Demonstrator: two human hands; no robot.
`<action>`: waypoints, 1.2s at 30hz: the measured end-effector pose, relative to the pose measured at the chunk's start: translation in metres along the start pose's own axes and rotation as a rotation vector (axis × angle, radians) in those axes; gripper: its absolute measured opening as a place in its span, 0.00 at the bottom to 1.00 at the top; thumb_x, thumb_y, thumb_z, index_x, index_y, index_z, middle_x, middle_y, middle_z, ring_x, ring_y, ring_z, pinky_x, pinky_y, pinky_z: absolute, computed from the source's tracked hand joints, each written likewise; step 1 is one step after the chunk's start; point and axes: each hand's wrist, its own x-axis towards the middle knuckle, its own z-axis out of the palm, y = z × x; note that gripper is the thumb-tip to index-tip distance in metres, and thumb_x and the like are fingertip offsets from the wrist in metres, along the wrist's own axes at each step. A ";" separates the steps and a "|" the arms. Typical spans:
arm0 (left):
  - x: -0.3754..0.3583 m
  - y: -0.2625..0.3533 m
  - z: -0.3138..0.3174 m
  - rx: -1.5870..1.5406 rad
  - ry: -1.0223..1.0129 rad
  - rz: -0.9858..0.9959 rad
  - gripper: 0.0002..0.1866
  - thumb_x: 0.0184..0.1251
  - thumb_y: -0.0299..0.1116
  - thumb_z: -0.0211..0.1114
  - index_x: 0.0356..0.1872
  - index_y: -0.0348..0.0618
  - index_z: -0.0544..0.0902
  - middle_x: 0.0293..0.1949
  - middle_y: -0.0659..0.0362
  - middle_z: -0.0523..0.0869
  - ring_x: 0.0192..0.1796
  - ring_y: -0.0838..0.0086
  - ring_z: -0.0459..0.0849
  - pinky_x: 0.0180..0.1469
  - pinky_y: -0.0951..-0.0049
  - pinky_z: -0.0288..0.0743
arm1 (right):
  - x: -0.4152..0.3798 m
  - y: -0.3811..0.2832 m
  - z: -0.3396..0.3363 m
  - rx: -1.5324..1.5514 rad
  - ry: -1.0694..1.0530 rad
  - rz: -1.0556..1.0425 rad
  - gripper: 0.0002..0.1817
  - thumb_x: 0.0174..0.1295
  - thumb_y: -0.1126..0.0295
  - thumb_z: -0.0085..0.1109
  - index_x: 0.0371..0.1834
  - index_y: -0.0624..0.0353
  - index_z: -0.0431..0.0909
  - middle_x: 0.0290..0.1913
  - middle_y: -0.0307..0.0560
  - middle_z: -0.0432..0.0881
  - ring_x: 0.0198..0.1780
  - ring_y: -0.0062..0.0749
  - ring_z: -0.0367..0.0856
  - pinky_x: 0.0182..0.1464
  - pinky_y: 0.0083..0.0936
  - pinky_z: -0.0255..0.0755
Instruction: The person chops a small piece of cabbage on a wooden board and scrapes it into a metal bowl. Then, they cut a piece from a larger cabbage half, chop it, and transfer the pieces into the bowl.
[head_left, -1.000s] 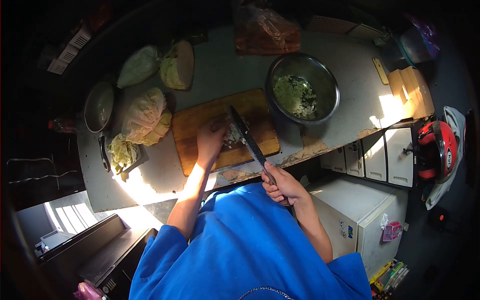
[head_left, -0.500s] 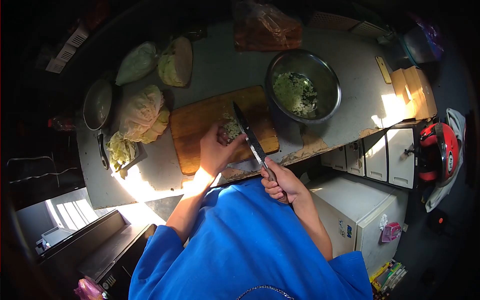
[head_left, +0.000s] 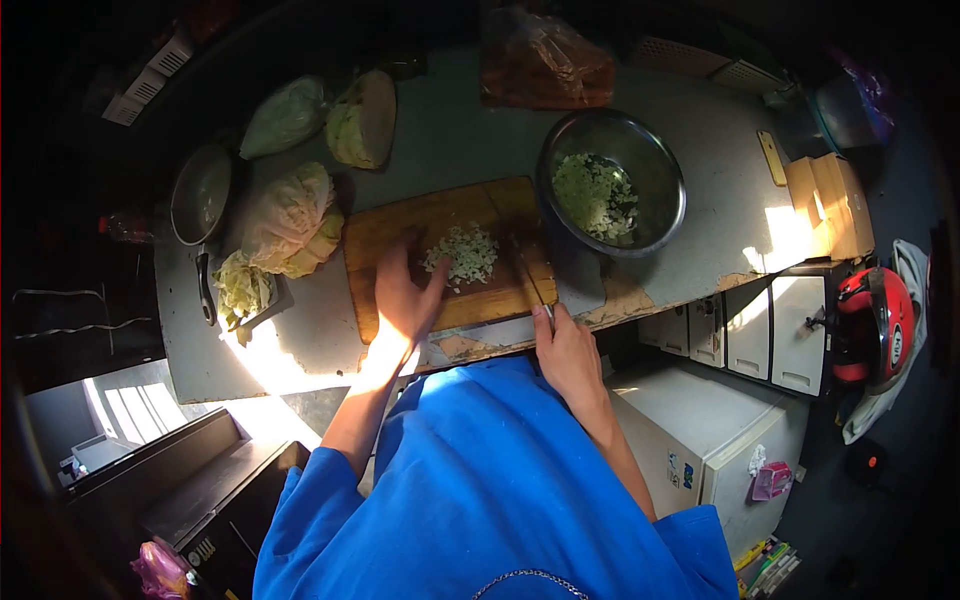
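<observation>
My right hand [head_left: 572, 360] is closed round the handle of a kitchen knife [head_left: 531, 280]. The blade points away from me over the right part of a wooden cutting board [head_left: 385, 240] and shows nearly edge-on. A small heap of finely chopped cabbage [head_left: 466, 254] lies mid-board, to the left of the blade. Against the heap's left side rests my left hand [head_left: 404, 295], open, its thumb and fingers apart; some fingertips are in shadow. A steel bowl [head_left: 672, 215], with more chopped cabbage [head_left: 592, 195] inside, stands right of the board.
Left of the board are a part-cut cabbage [head_left: 290, 220], loose leaves [head_left: 243, 288] and a frying pan [head_left: 200, 195]. Behind stand a cut cabbage half [head_left: 362, 120] and a bagged one [head_left: 285, 118]. A cardboard box [head_left: 828, 208] sits at the table's right end.
My left hand has come away from the blade and opened beside the chopped cabbage. The knife has shifted right and turned edge-on, leaving the heap in full view.
</observation>
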 end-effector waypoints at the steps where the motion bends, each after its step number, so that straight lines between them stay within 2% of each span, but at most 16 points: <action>1: -0.009 -0.016 0.001 0.152 0.003 0.230 0.38 0.63 0.43 0.77 0.68 0.33 0.73 0.56 0.42 0.82 0.56 0.54 0.82 0.58 0.55 0.77 | 0.003 0.004 0.004 0.002 -0.006 -0.006 0.27 0.81 0.50 0.44 0.46 0.68 0.78 0.32 0.74 0.84 0.40 0.75 0.83 0.46 0.61 0.76; 2: -0.017 -0.033 0.004 0.305 0.004 0.459 0.43 0.63 0.46 0.77 0.73 0.30 0.68 0.64 0.36 0.77 0.66 0.47 0.78 0.68 0.48 0.72 | 0.006 0.008 0.007 -0.012 0.003 0.001 0.27 0.80 0.50 0.44 0.46 0.67 0.78 0.32 0.74 0.84 0.41 0.75 0.83 0.47 0.61 0.76; 3: -0.025 -0.054 0.011 0.343 -0.075 0.460 0.52 0.62 0.51 0.76 0.76 0.25 0.60 0.71 0.30 0.68 0.74 0.37 0.66 0.77 0.39 0.55 | 0.007 0.011 0.011 -0.026 0.011 0.009 0.26 0.80 0.50 0.44 0.46 0.67 0.78 0.32 0.73 0.85 0.41 0.75 0.83 0.47 0.61 0.76; 6: -0.031 -0.049 0.031 0.573 -0.058 0.453 0.52 0.62 0.52 0.76 0.75 0.22 0.60 0.72 0.30 0.67 0.74 0.36 0.66 0.78 0.36 0.53 | -0.001 0.012 0.019 0.013 -0.054 -0.034 0.25 0.80 0.51 0.47 0.43 0.67 0.78 0.32 0.72 0.83 0.43 0.74 0.82 0.45 0.58 0.74; 8: -0.023 -0.046 0.042 0.610 -0.042 0.509 0.52 0.64 0.52 0.74 0.74 0.21 0.60 0.74 0.29 0.65 0.76 0.37 0.64 0.78 0.37 0.54 | -0.008 0.020 0.024 0.014 -0.082 -0.043 0.24 0.80 0.52 0.48 0.43 0.67 0.78 0.31 0.71 0.83 0.42 0.74 0.82 0.44 0.57 0.74; 13: 0.004 -0.035 0.042 0.173 -0.204 0.451 0.48 0.65 0.48 0.73 0.76 0.26 0.61 0.74 0.30 0.66 0.76 0.36 0.64 0.79 0.48 0.57 | -0.012 0.029 0.015 0.116 -0.005 -0.029 0.24 0.79 0.52 0.50 0.39 0.67 0.76 0.27 0.68 0.81 0.37 0.72 0.81 0.37 0.52 0.71; 18: 0.015 -0.029 0.047 0.363 -0.330 0.550 0.37 0.67 0.42 0.72 0.70 0.29 0.71 0.70 0.34 0.73 0.72 0.39 0.72 0.73 0.51 0.69 | 0.004 0.025 0.006 0.060 0.030 -0.022 0.24 0.79 0.51 0.49 0.42 0.67 0.77 0.32 0.73 0.83 0.42 0.75 0.81 0.43 0.58 0.73; 21: 0.012 -0.032 0.031 0.291 -0.390 0.527 0.29 0.69 0.38 0.71 0.67 0.32 0.76 0.65 0.37 0.80 0.66 0.43 0.79 0.68 0.54 0.75 | 0.007 0.029 0.003 0.176 0.031 -0.100 0.28 0.80 0.47 0.48 0.38 0.66 0.76 0.28 0.65 0.84 0.33 0.65 0.85 0.38 0.50 0.75; 23: 0.012 -0.028 0.018 0.227 -0.401 0.518 0.27 0.70 0.36 0.70 0.66 0.33 0.78 0.62 0.38 0.82 0.64 0.45 0.82 0.66 0.57 0.78 | 0.010 0.041 0.012 0.611 -0.297 0.067 0.26 0.81 0.45 0.46 0.32 0.55 0.70 0.18 0.40 0.70 0.15 0.28 0.65 0.18 0.25 0.62; 24: 0.011 -0.024 0.013 0.157 -0.299 0.537 0.25 0.69 0.34 0.71 0.65 0.36 0.79 0.61 0.41 0.84 0.63 0.47 0.83 0.65 0.58 0.78 | 0.006 0.038 0.008 0.623 -0.286 0.075 0.26 0.81 0.45 0.46 0.32 0.55 0.70 0.18 0.40 0.70 0.15 0.28 0.65 0.18 0.25 0.62; 26: 0.006 -0.012 0.010 0.087 -0.209 0.557 0.24 0.68 0.32 0.71 0.65 0.40 0.80 0.60 0.44 0.85 0.62 0.49 0.84 0.64 0.59 0.79 | -0.003 0.026 -0.004 1.164 -0.684 0.415 0.25 0.81 0.42 0.44 0.33 0.49 0.66 0.19 0.28 0.60 0.15 0.09 0.55 0.15 0.12 0.52; 28: -0.005 0.005 0.020 -0.099 -0.076 0.257 0.25 0.68 0.32 0.74 0.63 0.36 0.80 0.59 0.45 0.86 0.62 0.56 0.85 0.63 0.64 0.79 | -0.004 0.027 -0.002 1.296 -0.775 0.470 0.27 0.81 0.39 0.41 0.33 0.50 0.67 0.18 0.29 0.59 0.13 0.11 0.53 0.13 0.13 0.51; 30: -0.014 0.025 0.041 -0.334 -0.012 0.114 0.25 0.68 0.33 0.75 0.63 0.33 0.80 0.56 0.47 0.87 0.59 0.61 0.86 0.61 0.67 0.80 | -0.002 0.034 0.006 1.565 -1.011 0.457 0.27 0.81 0.39 0.40 0.34 0.50 0.68 0.17 0.29 0.58 0.13 0.11 0.53 0.13 0.13 0.51; 32: -0.012 0.028 0.043 -0.571 0.052 -0.031 0.26 0.68 0.34 0.77 0.62 0.31 0.80 0.54 0.48 0.88 0.57 0.66 0.88 0.60 0.69 0.81 | -0.002 0.034 0.012 1.620 -1.058 0.444 0.27 0.81 0.39 0.39 0.34 0.50 0.68 0.16 0.29 0.57 0.12 0.11 0.52 0.12 0.12 0.50; 34: -0.005 0.026 0.037 -0.687 -0.408 -0.414 0.21 0.68 0.30 0.76 0.59 0.34 0.82 0.47 0.54 0.91 0.49 0.73 0.89 0.53 0.76 0.83 | -0.004 0.032 0.011 1.632 -1.087 0.444 0.27 0.81 0.39 0.39 0.34 0.50 0.68 0.16 0.29 0.57 0.12 0.11 0.52 0.11 0.12 0.50; 36: -0.004 0.022 0.039 -0.822 -0.375 -0.483 0.17 0.70 0.29 0.73 0.57 0.34 0.83 0.45 0.56 0.91 0.46 0.75 0.89 0.51 0.76 0.84 | -0.008 0.025 0.006 1.609 -1.089 0.453 0.27 0.81 0.40 0.40 0.34 0.50 0.68 0.16 0.29 0.57 0.12 0.11 0.52 0.11 0.12 0.51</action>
